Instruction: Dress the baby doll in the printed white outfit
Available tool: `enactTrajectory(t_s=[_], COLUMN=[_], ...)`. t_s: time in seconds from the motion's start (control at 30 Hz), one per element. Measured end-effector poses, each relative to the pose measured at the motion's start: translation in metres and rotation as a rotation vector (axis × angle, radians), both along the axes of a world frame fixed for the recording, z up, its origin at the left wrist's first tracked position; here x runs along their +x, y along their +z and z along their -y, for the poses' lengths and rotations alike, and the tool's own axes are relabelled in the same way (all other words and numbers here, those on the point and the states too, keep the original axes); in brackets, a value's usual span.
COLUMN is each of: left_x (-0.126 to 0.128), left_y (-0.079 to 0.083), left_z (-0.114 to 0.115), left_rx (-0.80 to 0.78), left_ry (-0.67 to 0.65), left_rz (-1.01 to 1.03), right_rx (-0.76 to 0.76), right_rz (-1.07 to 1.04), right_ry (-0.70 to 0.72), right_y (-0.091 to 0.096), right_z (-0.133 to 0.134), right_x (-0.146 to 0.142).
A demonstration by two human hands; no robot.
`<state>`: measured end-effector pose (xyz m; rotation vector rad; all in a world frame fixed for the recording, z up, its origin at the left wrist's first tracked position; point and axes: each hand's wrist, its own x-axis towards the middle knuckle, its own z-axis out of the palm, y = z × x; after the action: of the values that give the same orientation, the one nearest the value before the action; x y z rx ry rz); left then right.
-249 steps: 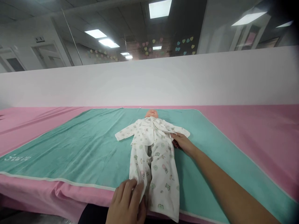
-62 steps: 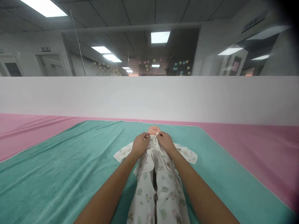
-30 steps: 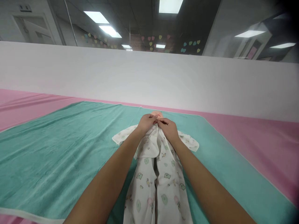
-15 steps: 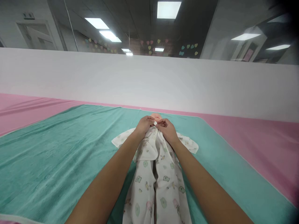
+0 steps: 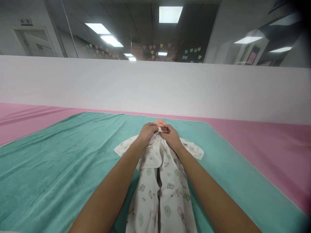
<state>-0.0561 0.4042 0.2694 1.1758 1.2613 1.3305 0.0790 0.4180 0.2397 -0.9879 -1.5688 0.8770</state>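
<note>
A baby doll (image 5: pixel 159 122) lies on its back, its head at the far end. It wears a white baby shirt (image 5: pixel 151 157) with small printed animals, sleeves spread to both sides. Matching printed trousers (image 5: pixel 167 197) stretch toward me. At the neck, my left hand (image 5: pixel 147 132) pinches the left side of the shirt's collar. My right hand (image 5: pixel 170 134) pinches the collar's right side, fingertips close to the left ones. Whatever small fastening may sit between the fingers is too small to make out. The hands cover part of the doll's chin and neck.
Under the doll is a teal towel (image 5: pixel 60 168) with soft wrinkles. A pink sheet (image 5: pixel 267 149) shows beyond it on both sides. A low white wall (image 5: pixel 155 87) runs along the back, with a reflective window (image 5: pixel 189 35) above.
Both hands stay at the collar, and the fingertips have drawn slightly closer together. The view has tilted and shifted a little.
</note>
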Motion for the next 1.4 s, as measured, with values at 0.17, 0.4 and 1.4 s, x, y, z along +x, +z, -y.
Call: enactTrajectory(t_s=[0.17, 0.4, 1.4], left_x=[-0.0001, -0.0001, -0.0072], left_y=[-0.0009, 0.0026, -0.0009], left_z=[-0.0004, 0.0037, 0.0028], left_rx=[0.034, 0.045, -0.019], left_ry=[-0.032, 0.012, -0.115], left_rz=[-0.010, -0.110, -0.010], right_rx=[0.014, -0.022, 0.016], right_rz=[-0.018, 0.026, 0.076], right_ry=[0.003, -0.040, -0.112], right_y=[-0.0009, -0.0028, -0.0013], right_z=[0.0002, -0.0012, -0.0004], right_x=[0.0001, 0.0008, 0.0011])
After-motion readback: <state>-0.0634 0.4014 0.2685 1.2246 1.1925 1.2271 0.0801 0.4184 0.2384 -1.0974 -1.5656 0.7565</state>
